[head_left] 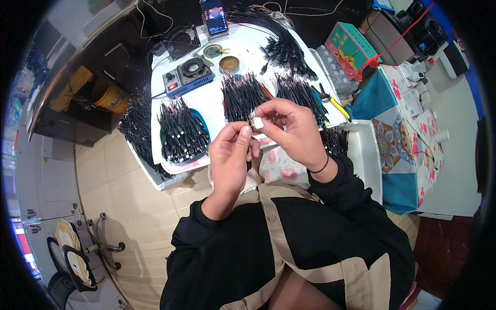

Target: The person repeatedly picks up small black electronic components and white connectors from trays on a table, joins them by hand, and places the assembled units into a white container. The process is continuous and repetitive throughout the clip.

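Observation:
My two hands meet above the near edge of the white table (pixel 217 88). My right hand (pixel 294 126) pinches a small white block-shaped piece (pixel 257 123) between thumb and forefinger. Close beside it, my left hand (pixel 231 152) is closed in a pinch, its thumb against the forefinger. A short dark end shows beneath the left fingers, but what they grip is mostly hidden. Behind the hands lie bundles of short black cables: a middle bundle (pixel 242 95), a right bundle (pixel 298 95) and a left bundle (pixel 181 132) with white tips, in a blue-green tray.
A grey-blue device (pixel 189 76) with a round black top stands near a tin of amber material (pixel 229 64). A phone (pixel 214 18) leans at the back. Yellow-handled cutters (pixel 337 107) lie right. More black cables (pixel 289 54) fill the far right; a white foam box (pixel 364 155) stands beside me.

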Motion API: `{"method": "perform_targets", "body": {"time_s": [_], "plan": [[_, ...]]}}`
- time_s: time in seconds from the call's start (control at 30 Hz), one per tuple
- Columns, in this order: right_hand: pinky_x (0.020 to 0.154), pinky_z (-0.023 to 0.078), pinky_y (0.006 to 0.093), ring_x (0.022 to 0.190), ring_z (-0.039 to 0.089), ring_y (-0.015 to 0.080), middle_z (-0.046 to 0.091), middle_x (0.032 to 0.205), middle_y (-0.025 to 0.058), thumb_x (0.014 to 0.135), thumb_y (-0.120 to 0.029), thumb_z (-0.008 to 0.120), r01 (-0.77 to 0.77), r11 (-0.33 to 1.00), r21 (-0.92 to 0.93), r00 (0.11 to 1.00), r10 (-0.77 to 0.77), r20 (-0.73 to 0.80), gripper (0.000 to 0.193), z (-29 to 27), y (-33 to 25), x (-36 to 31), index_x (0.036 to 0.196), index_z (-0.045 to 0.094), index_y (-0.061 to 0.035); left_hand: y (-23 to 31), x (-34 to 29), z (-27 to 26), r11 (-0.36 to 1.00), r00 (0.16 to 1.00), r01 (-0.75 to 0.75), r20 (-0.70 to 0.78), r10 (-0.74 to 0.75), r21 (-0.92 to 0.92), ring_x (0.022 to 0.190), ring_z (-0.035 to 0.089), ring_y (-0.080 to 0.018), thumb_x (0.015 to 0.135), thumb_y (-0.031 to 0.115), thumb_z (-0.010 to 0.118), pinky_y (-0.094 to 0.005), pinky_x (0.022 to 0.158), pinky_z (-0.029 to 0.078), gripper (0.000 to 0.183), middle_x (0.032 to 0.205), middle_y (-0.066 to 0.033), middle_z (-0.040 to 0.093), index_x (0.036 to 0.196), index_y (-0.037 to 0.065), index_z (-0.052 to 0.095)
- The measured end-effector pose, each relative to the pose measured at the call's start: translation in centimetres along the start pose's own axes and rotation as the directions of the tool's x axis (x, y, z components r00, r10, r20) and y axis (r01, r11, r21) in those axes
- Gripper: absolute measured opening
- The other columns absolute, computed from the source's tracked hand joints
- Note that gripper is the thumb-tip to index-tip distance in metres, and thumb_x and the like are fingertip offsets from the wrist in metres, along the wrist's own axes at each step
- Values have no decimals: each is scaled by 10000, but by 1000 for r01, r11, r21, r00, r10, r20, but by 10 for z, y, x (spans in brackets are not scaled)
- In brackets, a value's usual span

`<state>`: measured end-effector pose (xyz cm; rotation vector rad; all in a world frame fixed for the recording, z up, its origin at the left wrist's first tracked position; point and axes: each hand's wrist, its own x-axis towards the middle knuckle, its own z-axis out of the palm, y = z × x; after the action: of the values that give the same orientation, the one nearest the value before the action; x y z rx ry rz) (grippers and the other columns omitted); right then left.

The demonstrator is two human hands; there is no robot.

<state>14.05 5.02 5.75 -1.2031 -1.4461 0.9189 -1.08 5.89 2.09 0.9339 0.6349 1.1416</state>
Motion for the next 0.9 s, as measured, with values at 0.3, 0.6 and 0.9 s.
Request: {"method": "perform_targets", "body": {"time_s": [0.3,0.6,0.9], "plan": [[746,502,236,822,618,99,629,918,47,895,-58,626,-185,829,527,981,123,151,119,-3,14,-2,993,588,-4,4,-2,-1,958,987,136,119,-108,-254,538,379,-60,973,121,519,-195,510,303,169,740,-52,572,994,-37,575],[786,494,249,894,604,97,619,958,45,888,-42,626,-131,902,411,986,75,149,168,-3,7,-7,1042,567,-7,15,-5,-7,882,941,295,271,-202,-367,513,345,-51,967,135,518,-193,493,281,186,690,-43,540,943,-38,582],[621,426,179,742,566,55,616,880,26,918,-93,570,-311,560,768,950,175,258,92,6,11,-12,981,564,-26,1,-7,-6,968,990,56,141,-22,-243,574,447,-69,942,70,558,-187,517,351,167,766,-94,614,1026,-63,612]]}}
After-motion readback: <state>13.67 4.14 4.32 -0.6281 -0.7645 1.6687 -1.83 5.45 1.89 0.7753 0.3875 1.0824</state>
